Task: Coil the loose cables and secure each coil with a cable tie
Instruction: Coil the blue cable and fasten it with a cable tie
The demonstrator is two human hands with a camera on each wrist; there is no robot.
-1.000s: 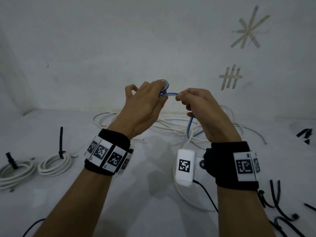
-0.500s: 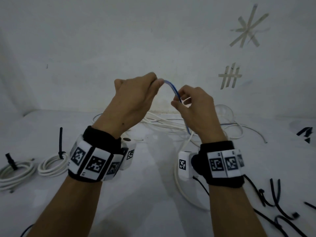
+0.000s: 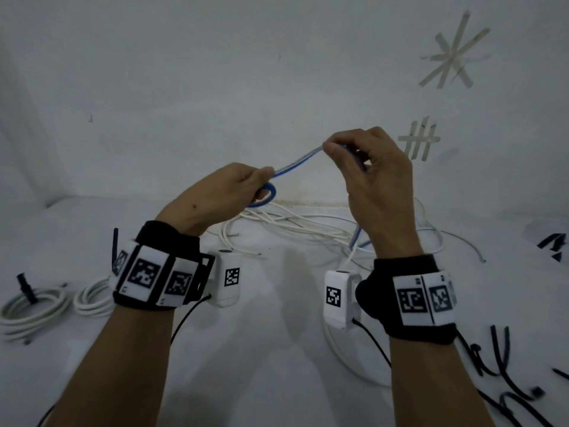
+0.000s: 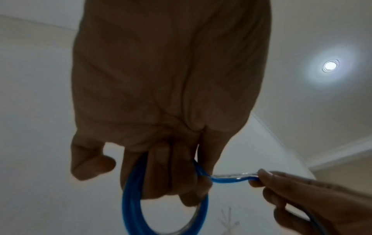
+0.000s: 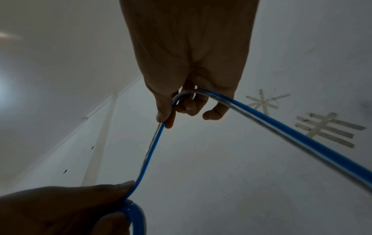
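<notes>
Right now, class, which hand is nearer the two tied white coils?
Left. The left hand is raised above and right of the tied white coils; the right hand is farther right.

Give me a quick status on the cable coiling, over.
Left hand grips small blue cable coil. Right hand pinches the free run, feeding it. White cables tangled below, blue tail among them; loose ties at right.

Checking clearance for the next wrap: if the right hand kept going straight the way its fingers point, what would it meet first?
Probably only the white wall. The right hand, pinching the blue cable, points up and away; depth is unclear.
</notes>
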